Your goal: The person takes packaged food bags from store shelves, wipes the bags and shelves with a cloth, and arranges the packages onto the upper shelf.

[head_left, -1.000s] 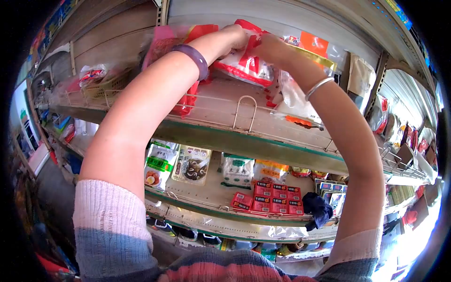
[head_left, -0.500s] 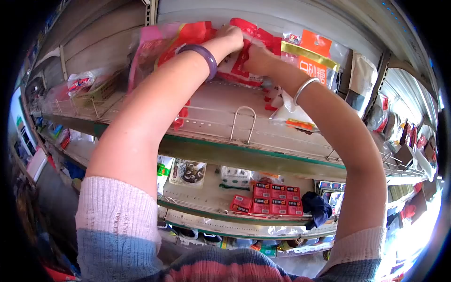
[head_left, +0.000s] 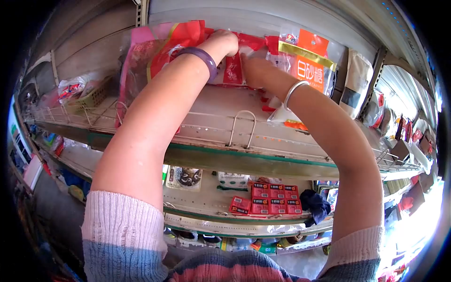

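red bag | bottom levelled since earlier | left hand, right hand touching

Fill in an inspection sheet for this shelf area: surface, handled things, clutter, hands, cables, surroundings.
Surface: upper shelf, bags along its back.
Handled things: red-and-white bag, near the shelf's back.
Clutter: dark cloth beside red boxes on the lower shelf, hanging over its edge.
Hands: left hand at the bag's upper part, right hand at its right side; fingers mostly hidden, grip unclear.
Cables: nothing seen.
Surroundings: orange-labelled bag to the right, basket far left, bright light at right.
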A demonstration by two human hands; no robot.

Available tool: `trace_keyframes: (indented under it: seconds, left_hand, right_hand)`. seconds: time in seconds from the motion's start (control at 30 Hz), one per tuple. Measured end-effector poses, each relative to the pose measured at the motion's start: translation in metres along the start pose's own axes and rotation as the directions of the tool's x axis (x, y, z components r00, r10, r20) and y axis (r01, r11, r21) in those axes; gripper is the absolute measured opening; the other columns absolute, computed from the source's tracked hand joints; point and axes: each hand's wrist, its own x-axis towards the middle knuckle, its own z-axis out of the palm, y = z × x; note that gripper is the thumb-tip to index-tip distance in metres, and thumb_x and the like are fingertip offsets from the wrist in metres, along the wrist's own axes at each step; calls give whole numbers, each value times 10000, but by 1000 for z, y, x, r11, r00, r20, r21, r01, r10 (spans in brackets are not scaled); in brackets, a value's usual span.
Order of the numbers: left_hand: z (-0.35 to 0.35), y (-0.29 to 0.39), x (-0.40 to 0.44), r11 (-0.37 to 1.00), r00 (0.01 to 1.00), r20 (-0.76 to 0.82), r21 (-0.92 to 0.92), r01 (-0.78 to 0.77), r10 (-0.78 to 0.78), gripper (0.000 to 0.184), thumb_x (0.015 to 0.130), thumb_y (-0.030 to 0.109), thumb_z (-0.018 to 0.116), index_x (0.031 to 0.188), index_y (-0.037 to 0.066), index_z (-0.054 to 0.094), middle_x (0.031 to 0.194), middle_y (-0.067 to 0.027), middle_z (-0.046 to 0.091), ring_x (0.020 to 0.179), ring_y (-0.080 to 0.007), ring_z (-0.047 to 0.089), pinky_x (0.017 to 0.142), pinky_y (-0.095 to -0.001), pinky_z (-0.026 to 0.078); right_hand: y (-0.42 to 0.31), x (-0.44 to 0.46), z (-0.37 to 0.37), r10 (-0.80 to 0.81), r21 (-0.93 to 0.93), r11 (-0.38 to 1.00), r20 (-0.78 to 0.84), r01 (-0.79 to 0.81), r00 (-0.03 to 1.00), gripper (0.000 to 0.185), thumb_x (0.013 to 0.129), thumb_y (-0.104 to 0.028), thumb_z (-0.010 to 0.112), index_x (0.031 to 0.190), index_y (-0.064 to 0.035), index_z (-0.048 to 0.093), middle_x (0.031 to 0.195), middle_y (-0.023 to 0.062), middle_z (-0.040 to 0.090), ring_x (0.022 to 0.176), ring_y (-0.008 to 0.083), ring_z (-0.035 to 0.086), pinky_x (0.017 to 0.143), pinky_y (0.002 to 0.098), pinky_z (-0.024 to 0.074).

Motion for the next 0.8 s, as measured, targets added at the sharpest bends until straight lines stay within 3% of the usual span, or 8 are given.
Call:
trace_keyframes:
  seconds: [0.23, 0.33, 0.43, 0.5, 0.6, 0.63, 0.73, 0.8]
  left_hand:
    - [-6, 1, -14, 993, 996, 84, 111, -29, 19, 306, 701, 113, 628, 1004, 71, 622, 1077, -155, 566, 978, -277, 570, 791, -369, 480]
    - [1, -10, -10, 989, 986, -78, 44, -142, 145, 262, 723, 127, 582, 976, 70, 626, 1026, -151, 589, 939, -280, 586, 739, -369, 493]
    - [0, -13, -10, 948, 906, -287, 23, -317, 310, 158, 701, 69, 541, 821, 42, 641, 892, -172, 620, 827, -289, 614, 666, -372, 495]
    - [-38, -4, -26, 972, 962, -142, 52, -230, 235, 144, 697, 49, 529, 782, 35, 645, 840, -180, 622, 762, -288, 619, 650, -371, 493]
    - [-52, -15, -29, 955, 928, -258, -50, -292, 270, 136, 692, 31, 534, 754, 29, 654, 769, -180, 624, 669, -277, 616, 619, -373, 488]
    - [-51, -16, -23, 969, 964, -104, -15, -247, 244, 131, 682, 31, 562, 772, 34, 657, 770, -173, 622, 677, -280, 613, 609, -379, 483]
    - [-21, -17, -37, 890, 901, -15, 165, -426, 434, 163, 637, 84, 622, 789, 35, 654, 790, -176, 619, 716, -313, 604, 616, -390, 481]
    - [7, -10, -47, 890, 891, 133, 87, -447, 434, 175, 633, 68, 598, 792, 15, 647, 848, -162, 627, 775, -320, 597, 684, -387, 476]
  right_hand:
    - [-6, -7, -21, -25, 90, 995, -201, 44, 979, 230, 770, -94, 487, 960, 1, 576, 883, 199, 603, 830, 340, 592, 731, 421, 480]
    - [-2, -5, -51, -140, -71, 989, -212, 128, 967, 213, 746, -140, 522, 876, -7, 626, 892, 211, 609, 849, 338, 601, 741, 407, 491]
    - [12, 0, -66, -20, 105, 993, -346, 59, 938, 199, 731, -168, 539, 827, -32, 647, 864, 206, 612, 830, 344, 601, 738, 404, 490]
    - [19, -7, -74, 20, 155, 986, -460, 58, 888, 170, 725, -170, 518, 722, -45, 632, 686, 126, 617, 672, 283, 613, 648, 370, 493]
    - [24, -3, -66, -239, -176, 964, -253, 199, 937, 151, 710, -153, 528, 720, -44, 632, 709, 148, 617, 686, 295, 614, 657, 373, 492]
    - [15, -1, -59, -124, -147, 983, -115, 107, 986, 175, 707, -145, 550, 796, -34, 652, 868, 192, 617, 841, 325, 606, 713, 397, 495]
    - [4, 4, -39, -158, -214, 963, 37, 162, 987, 172, 680, -109, 557, 798, -32, 656, 893, 177, 619, 858, 314, 605, 713, 401, 494]
    - [6, 18, -25, -138, -115, 984, -33, 134, 990, 163, 685, -118, 560, 778, -15, 646, 841, 193, 614, 837, 337, 596, 707, 406, 485]
